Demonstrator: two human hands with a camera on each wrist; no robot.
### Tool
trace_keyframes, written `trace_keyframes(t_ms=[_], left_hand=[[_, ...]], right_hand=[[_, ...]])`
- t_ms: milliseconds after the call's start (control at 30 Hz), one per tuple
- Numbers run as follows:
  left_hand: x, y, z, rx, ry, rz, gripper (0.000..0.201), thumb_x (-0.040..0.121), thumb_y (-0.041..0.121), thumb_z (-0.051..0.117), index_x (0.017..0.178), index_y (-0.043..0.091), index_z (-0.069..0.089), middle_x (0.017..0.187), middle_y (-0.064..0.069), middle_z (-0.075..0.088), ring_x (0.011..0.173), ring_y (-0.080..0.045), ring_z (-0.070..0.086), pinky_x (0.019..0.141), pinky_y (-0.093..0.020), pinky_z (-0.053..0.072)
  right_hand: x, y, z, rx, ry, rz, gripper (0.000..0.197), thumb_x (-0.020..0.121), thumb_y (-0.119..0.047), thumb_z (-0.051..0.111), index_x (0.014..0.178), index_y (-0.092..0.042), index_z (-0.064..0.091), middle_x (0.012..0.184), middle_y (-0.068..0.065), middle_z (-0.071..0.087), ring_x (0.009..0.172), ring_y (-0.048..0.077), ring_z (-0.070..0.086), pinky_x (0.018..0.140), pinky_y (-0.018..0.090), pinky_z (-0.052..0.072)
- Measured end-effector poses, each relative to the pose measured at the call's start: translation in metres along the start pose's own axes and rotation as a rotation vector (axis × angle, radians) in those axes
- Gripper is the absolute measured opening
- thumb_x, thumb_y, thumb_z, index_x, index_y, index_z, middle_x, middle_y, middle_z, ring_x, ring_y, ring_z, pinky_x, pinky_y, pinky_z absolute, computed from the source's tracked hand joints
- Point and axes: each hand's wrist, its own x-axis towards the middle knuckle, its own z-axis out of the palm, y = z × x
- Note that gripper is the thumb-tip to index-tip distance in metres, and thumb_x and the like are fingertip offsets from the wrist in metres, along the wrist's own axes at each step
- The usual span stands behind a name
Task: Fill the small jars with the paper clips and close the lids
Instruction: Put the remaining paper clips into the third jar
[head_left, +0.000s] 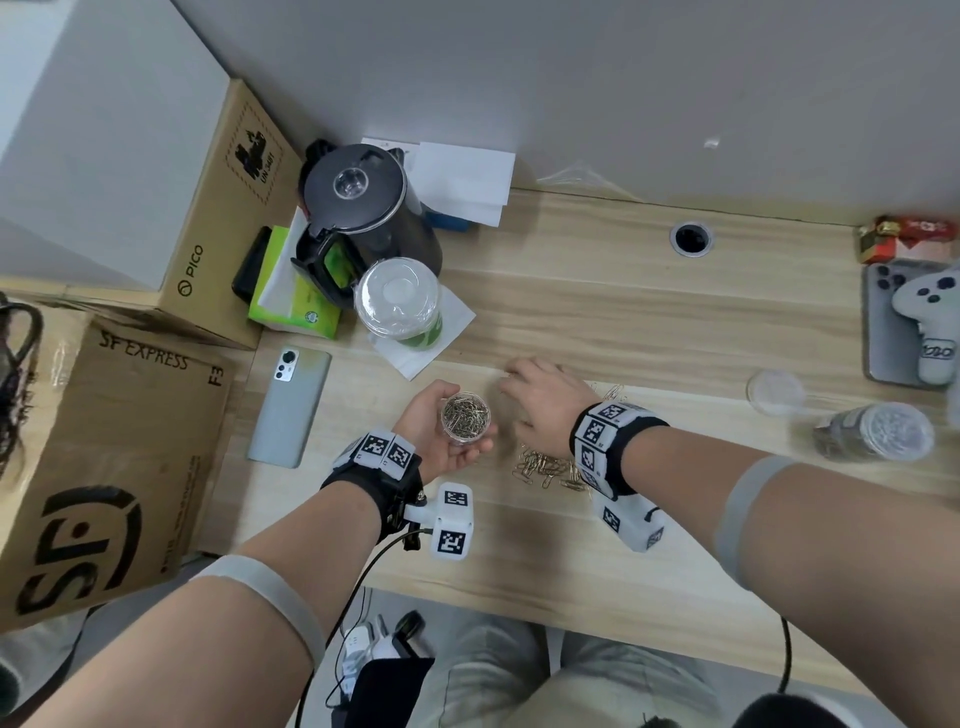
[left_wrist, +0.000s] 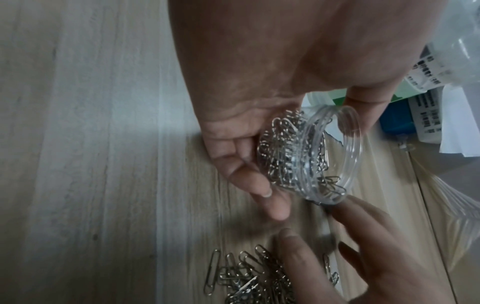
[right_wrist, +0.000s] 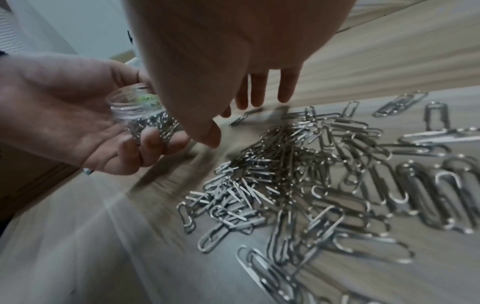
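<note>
My left hand (head_left: 451, 446) lies palm up above the wooden table (head_left: 623, 322) and holds a small clear jar (head_left: 466, 418), lidless and nearly full of silver paper clips. In the left wrist view the jar (left_wrist: 306, 156) rests against curled fingers (left_wrist: 259, 185). My right hand (head_left: 535, 395) hovers just right of the jar, fingers straight and spread, holding nothing. Below it a loose pile of paper clips (head_left: 545, 467) (right_wrist: 298, 174) lies on the table, with a stray clip (right_wrist: 245, 116) near the fingertips. In the right wrist view the jar (right_wrist: 140, 115) sits left of my thumb.
A loose clear lid (head_left: 775, 392) and a closed jar of clips (head_left: 872, 431) sit at the right. A black kettle (head_left: 363, 208), a lidded cup (head_left: 397, 304) and a phone (head_left: 288, 405) stand left. Cardboard boxes (head_left: 104, 467) flank the table's left edge.
</note>
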Motion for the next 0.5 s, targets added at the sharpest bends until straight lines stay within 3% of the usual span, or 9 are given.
trace_keyframes(t_ms=[167,233,333,500], left_hand=[[-0.002,-0.001,0.002,0.006,0.002,0.01,0.04,0.095,0.041,0.042,0.101,0.006,0.061,0.093,-0.018,0.071,0.071,-0.028,0.065,0.059,-0.027,0.047],[-0.003,-0.001,0.006,0.013,-0.004,0.015,0.039,0.096,0.04,0.042,0.1,0.006,0.061,0.093,-0.019,0.071,0.072,-0.028,0.064,0.059,-0.027,0.046],[-0.004,-0.002,0.012,0.027,-0.021,0.015,0.042,0.096,0.041,0.041,0.099,0.005,0.062,0.092,-0.018,0.071,0.07,-0.027,0.065,0.058,-0.026,0.048],[-0.002,-0.006,0.019,0.037,-0.023,0.009,0.046,0.094,0.042,0.041,0.1,0.002,0.064,0.09,-0.018,0.07,0.066,-0.026,0.065,0.053,-0.024,0.05]], right_hand=[[-0.01,0.001,0.003,-0.102,-0.016,-0.061,0.027,0.08,-0.033,0.053,0.098,-0.02,0.067,0.109,-0.001,0.055,0.108,0.022,0.049,0.09,0.038,0.037],[-0.019,0.008,0.002,-0.13,-0.047,-0.052,0.027,0.08,-0.041,0.055,0.091,-0.021,0.069,0.104,-0.002,0.056,0.105,0.021,0.049,0.09,0.038,0.036],[-0.03,0.015,0.0,-0.103,-0.051,-0.046,0.034,0.079,-0.052,0.058,0.096,-0.023,0.066,0.104,-0.003,0.055,0.106,0.021,0.048,0.091,0.038,0.036],[-0.037,-0.003,0.009,-0.051,-0.115,-0.191,0.049,0.078,-0.052,0.065,0.119,-0.027,0.058,0.118,0.001,0.05,0.115,0.022,0.043,0.1,0.04,0.035]])
